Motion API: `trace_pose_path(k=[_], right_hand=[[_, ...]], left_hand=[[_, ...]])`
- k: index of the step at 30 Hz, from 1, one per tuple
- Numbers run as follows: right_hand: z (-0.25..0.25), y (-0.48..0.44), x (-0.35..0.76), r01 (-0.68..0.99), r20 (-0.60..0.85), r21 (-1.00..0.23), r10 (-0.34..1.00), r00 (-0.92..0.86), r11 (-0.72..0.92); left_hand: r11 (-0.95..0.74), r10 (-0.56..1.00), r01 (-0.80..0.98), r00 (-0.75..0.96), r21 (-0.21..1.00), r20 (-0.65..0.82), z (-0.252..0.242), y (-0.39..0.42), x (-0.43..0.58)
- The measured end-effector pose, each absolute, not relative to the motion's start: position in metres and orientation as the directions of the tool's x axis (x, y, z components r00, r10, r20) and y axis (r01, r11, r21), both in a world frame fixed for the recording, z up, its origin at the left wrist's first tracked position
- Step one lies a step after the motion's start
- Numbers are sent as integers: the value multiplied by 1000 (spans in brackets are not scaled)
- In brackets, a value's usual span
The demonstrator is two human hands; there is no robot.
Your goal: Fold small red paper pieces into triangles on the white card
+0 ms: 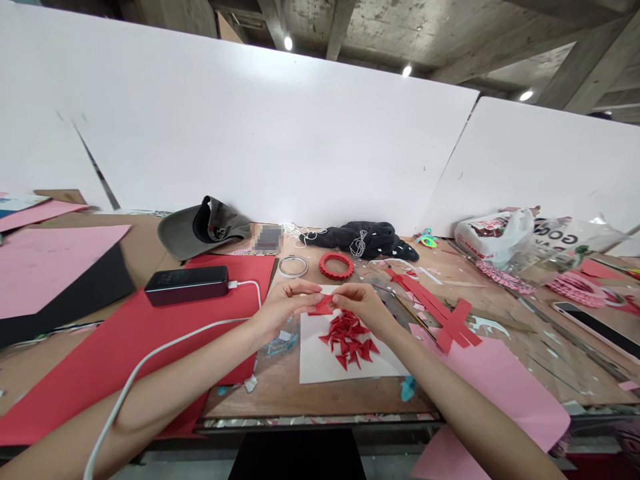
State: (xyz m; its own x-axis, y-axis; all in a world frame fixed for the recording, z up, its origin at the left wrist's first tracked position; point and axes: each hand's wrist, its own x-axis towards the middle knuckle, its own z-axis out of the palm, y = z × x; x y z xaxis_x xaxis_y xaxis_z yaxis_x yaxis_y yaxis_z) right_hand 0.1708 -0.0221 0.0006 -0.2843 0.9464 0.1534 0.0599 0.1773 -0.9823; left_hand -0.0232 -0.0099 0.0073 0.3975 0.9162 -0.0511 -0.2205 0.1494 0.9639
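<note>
Both hands meet over a white sheet (313, 363) on the table. My left hand (285, 305) pinches one side of a small piece of red paper (324, 305), its fingers closed. On the other side, my right hand (364, 303) grips the same piece between thumb and fingers. Just below them lies a loose pile of folded red paper pieces (350, 339), several with pointed ends. Behind the hands sits a red ring (336, 266) with a ridged edge, and left of it a thin white ring (293, 267).
Large red paper (165, 347) lies at left under a black power bank (187, 285) with a white cable. A grey cap (205, 227) and a black cloth (373, 240) rest by the white partition. Red strips (430, 303), pink paper (500, 380) and a phone (600, 330) lie to the right.
</note>
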Motion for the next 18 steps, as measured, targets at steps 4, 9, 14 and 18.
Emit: trace_pose_path(k=[4,9,14,18], right_hand=[[1,-22,170,108,185,-969,944,-273,222],[0,-24,168,233,278,-914,932,-232,331],[3,-30,165,324,408,-834,894,-184,447],[7,-34,166,267,546,-752,797,-260,602]], left_hand=[[75,917,-185,398,980,5,5,-9,-24],[47,926,-162,377,986,18,3,-9,-23],[153,918,-212,393,965,-59,4,-11,-24],[255,870,-263,483,930,-102,3,-10,-25]])
